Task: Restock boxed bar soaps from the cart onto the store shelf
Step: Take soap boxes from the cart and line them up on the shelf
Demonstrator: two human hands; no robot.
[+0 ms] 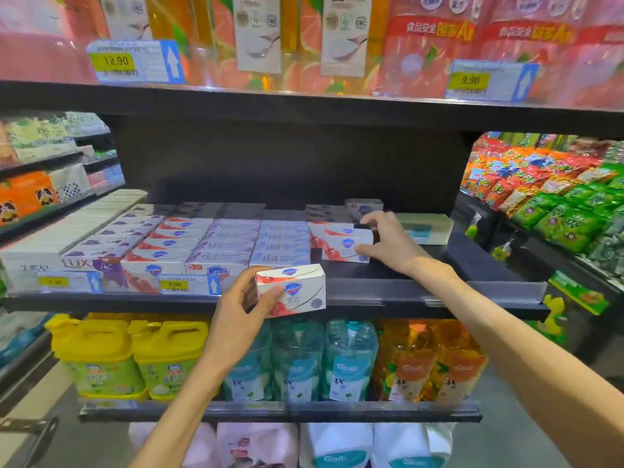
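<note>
You're standing in a shop aisle: dark shelves (pixel 304 106) stacked with boxed soaps (pixel 216 244), yellow price tags (pixel 174 284) clipped along the edges, detergent bottles (pixel 347 359) below, and bright snack bags (pixel 553 197) racked to your right.

Soap box rows (pixel 189 238) fill shelf (pixel 439 292) left and centre — loose boxes (pixel 341 243) at right (frame centre); bottles (pixel 304 359) on tier below.
</note>
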